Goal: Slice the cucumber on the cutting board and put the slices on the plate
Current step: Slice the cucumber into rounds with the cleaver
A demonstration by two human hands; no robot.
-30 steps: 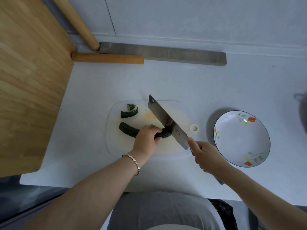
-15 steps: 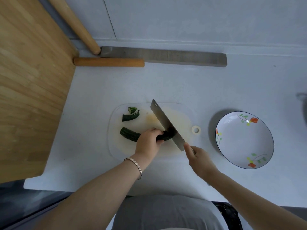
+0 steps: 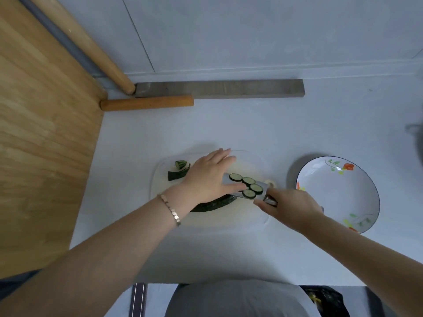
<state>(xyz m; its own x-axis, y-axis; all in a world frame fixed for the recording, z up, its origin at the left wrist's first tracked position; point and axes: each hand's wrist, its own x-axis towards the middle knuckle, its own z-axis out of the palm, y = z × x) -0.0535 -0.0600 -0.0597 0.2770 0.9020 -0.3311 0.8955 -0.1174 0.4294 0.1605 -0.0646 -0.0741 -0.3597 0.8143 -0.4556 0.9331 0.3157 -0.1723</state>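
Note:
A translucent cutting board point(image 3: 242, 217) lies on the white counter. My right hand point(image 3: 290, 203) grips the handle of a cleaver point(image 3: 261, 195), whose blade lies flat above the board. Several round cucumber slices point(image 3: 248, 181) sit in a row on the blade. My left hand point(image 3: 209, 176) is flat, its fingers straight, resting against the blade's left end beside the slices. The uncut dark green cucumber point(image 3: 211, 205) lies on the board below my left hand. Two small cucumber end pieces point(image 3: 179, 170) rest at the board's far left. The flowered white plate point(image 3: 337, 193) sits to the right, with nothing on it.
A wooden board point(image 3: 41, 133) covers the counter's left side. A wooden rolling pin point(image 3: 146, 102) and a long grey bar point(image 3: 219, 88) lie along the back wall. A dark object point(image 3: 416, 138) shows at the right edge. The counter's front edge is near my body.
The cleaver stood on edge cutting the cucumber that my left hand held. Now the blade lies flat with several slices on it, and my left hand has let go and flattened beside them.

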